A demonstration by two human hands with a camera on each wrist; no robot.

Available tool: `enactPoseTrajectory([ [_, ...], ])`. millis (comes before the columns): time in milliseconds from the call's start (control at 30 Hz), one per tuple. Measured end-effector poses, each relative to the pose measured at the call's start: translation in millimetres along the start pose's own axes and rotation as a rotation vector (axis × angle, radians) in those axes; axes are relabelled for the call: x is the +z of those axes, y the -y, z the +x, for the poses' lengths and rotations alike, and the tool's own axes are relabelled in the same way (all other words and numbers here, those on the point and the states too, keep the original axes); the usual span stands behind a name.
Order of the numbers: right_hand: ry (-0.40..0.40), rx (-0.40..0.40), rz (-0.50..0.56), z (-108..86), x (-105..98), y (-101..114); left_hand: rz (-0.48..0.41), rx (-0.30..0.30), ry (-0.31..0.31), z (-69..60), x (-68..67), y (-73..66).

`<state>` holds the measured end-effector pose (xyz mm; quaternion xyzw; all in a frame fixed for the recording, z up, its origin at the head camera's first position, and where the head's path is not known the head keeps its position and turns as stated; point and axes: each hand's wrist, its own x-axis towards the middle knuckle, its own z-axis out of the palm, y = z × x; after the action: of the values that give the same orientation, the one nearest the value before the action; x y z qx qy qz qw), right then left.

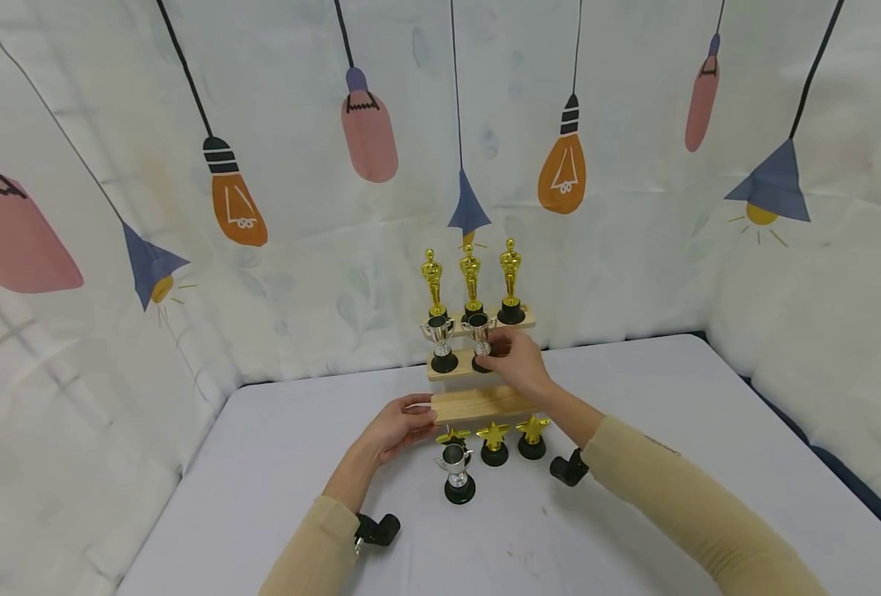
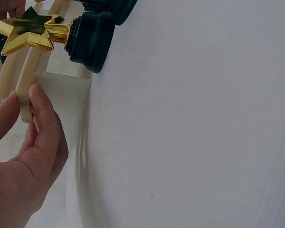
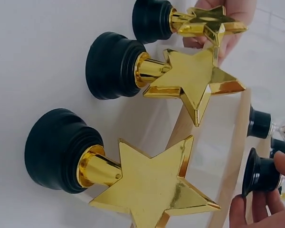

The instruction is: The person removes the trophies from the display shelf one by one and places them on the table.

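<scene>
Two bare hands in beige sleeves here, so going left to right: the left hand (image 1: 399,426) has the left end of the lowest wooden tier (image 1: 478,406) pinched, fingers closed down to about the thickness of the wood, thumb on the opposite side. Just in from that, a silver trophy cup (image 1: 441,341) with a black base stands upright on the middle tier (image 1: 461,362), below three gold statuettes (image 1: 472,281) lined up on the top tier (image 1: 527,317). Way nearer the camera, another silver cup (image 1: 457,478) stands on the white surface (image 1: 321,463), right in front of the leftmost of three gold star trophies (image 1: 493,439), which are in a row by the lowest tier. Next along is a third silver cup (image 1: 479,329), upright at the middle tier beside the first one, and the right hand (image 1: 518,362) has it, fingers and thumb closed in around its lower part. Can't tell if its base touches the wood.
</scene>
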<state>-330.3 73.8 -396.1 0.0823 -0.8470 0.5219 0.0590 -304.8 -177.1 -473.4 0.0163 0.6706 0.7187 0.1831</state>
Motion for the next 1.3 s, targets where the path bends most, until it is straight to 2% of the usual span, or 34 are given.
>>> enactPoseTrajectory([
  [267,0.040,-0.007,0.035,-15.1,-7.6,4.0,0.003,-0.004,-0.009,0.6,0.6,0.1],
  [533,0.092,0.036,0.065,-29.2,-13.3,6.0,0.005,-0.008,-0.007,0.5,0.2,-0.6],
  [800,0.135,0.040,0.092,-44.9,-18.8,6.4,0.007,-0.004,-0.002,0.8,0.5,-0.4],
  [1300,0.220,0.021,0.137,-88.3,-31.2,4.7,0.015,-0.008,-0.024,1.4,1.7,-1.2],
])
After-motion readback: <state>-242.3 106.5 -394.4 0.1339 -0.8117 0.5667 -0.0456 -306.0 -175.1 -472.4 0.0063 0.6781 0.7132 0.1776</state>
